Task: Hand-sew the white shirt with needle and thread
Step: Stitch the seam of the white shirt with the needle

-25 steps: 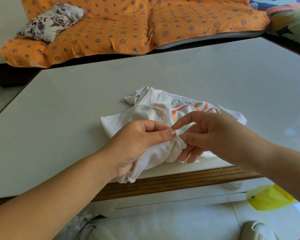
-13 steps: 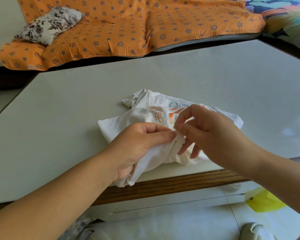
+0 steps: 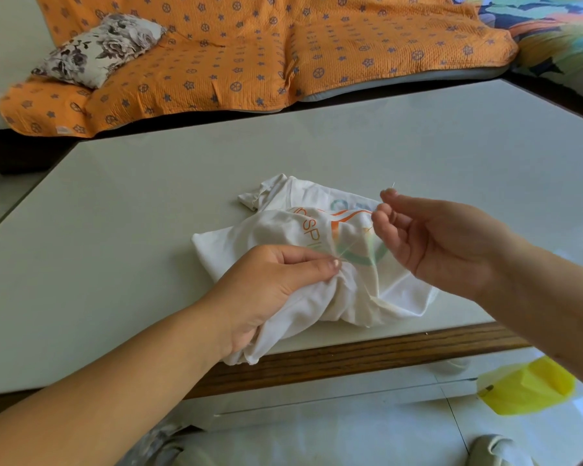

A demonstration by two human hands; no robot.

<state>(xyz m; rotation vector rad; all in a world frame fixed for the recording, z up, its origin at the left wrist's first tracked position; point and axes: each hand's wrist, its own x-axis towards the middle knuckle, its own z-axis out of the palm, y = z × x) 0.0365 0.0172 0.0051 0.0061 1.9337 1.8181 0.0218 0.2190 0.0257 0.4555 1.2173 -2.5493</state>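
While the left hand (image 3: 273, 290) grips the bunched white shirt (image 3: 270, 230) on the table (image 3: 115, 230), the right hand (image 3: 435, 243) pinches what looks like a needle (image 3: 393, 186) above it

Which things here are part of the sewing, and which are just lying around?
Part of the job: white shirt; needle; thread; left hand, gripping the shirt; right hand, pinching the needle.

Lying about: orange blanket; floral pillow; yellow bag on the floor.
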